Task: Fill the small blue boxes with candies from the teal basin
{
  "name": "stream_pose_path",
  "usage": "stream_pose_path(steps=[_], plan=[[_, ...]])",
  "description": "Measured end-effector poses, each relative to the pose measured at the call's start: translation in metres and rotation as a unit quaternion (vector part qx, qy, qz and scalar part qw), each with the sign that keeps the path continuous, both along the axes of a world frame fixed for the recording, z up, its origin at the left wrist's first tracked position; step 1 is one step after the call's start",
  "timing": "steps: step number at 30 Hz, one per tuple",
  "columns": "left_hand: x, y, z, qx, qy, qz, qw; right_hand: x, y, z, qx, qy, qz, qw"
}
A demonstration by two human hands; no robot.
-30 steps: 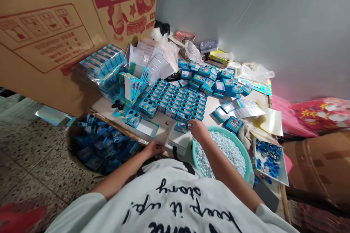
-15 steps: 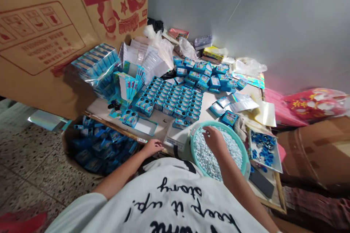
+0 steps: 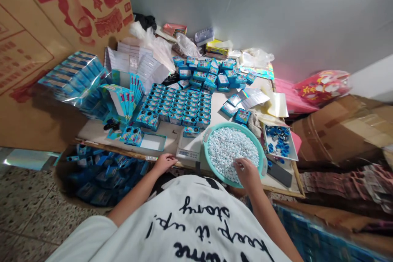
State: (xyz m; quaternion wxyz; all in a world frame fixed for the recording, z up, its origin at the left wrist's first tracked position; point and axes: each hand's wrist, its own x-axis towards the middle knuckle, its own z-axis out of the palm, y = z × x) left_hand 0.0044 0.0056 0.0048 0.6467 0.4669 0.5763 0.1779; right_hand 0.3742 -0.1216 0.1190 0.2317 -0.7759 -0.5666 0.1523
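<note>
My right hand is over the near right part of a turquoise basin. Small white pellets fill the basin, and the fingers are drawn together just above them. Anything between the fingertips is too small to tell. At the table's front edge rests my left hand, fingers loosely out and nothing visible in them. Beside it is a white digital scale, with one small blue box on its plate. Rows of upright blue boxes with dark round openings stand behind the scale.
More blue boxes lie heaped at the back. Folded blue cartons stand at the left by a large cardboard box. Right of the basin are a white tray of blue caps and a dark flat bar. A carton below holds loose boxes.
My right hand has moved from the middle of the basin toward its near right side. My left hand stays at the table edge. The camera view has shifted right.
</note>
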Motion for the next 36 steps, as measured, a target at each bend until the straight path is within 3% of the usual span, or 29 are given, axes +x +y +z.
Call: stream_pose_path(steps=[5,9,11,14,16,18,20,23,25,27,29,31,33,36], plan=[[0.009,0.015,0.012,-0.019,0.027,-0.005,0.999,-0.006,-0.011,-0.004,0.039,0.006,0.01,0.999],[0.021,0.029,0.032,0.019,0.063,0.015,0.998,-0.012,-0.02,-0.005,0.056,-0.005,0.005,0.998],[0.027,0.039,0.05,0.075,0.076,0.03,0.994,-0.018,-0.026,-0.005,0.08,-0.03,-0.012,0.996],[0.042,0.056,0.08,0.254,0.108,0.027,0.961,-0.033,-0.036,-0.008,0.125,-0.107,-0.075,0.983],[0.058,0.071,0.097,0.377,0.134,-0.02,0.916,-0.042,-0.04,-0.012,0.145,-0.153,-0.11,0.971],[0.077,0.085,0.108,0.444,0.169,-0.094,0.875,-0.049,-0.04,-0.014,0.158,-0.171,-0.119,0.965],[0.096,0.098,0.113,0.446,0.224,-0.177,0.848,-0.053,-0.037,-0.015,0.17,-0.17,-0.115,0.964],[0.109,0.11,0.117,0.389,0.293,-0.283,0.827,-0.052,-0.032,-0.012,0.175,-0.156,-0.106,0.966],[0.1,0.11,0.124,0.377,0.313,-0.304,0.817,-0.048,-0.03,-0.008,0.181,-0.151,-0.107,0.966],[0.076,0.106,0.134,0.389,0.344,-0.269,0.811,-0.043,-0.032,-0.005,0.196,-0.146,-0.114,0.963],[0.04,0.102,0.145,0.389,0.41,-0.188,0.803,-0.037,-0.036,-0.003,0.208,-0.137,-0.126,0.96],[0.0,0.1,0.154,0.337,0.486,-0.09,0.801,-0.033,-0.04,-0.005,0.21,-0.129,-0.14,0.959],[-0.036,0.099,0.156,0.284,0.535,-0.02,0.796,-0.03,-0.043,-0.007,0.202,-0.127,-0.141,0.961],[-0.07,0.094,0.145,0.268,0.571,0.006,0.776,-0.03,-0.04,-0.012,0.192,-0.13,-0.113,0.966]])
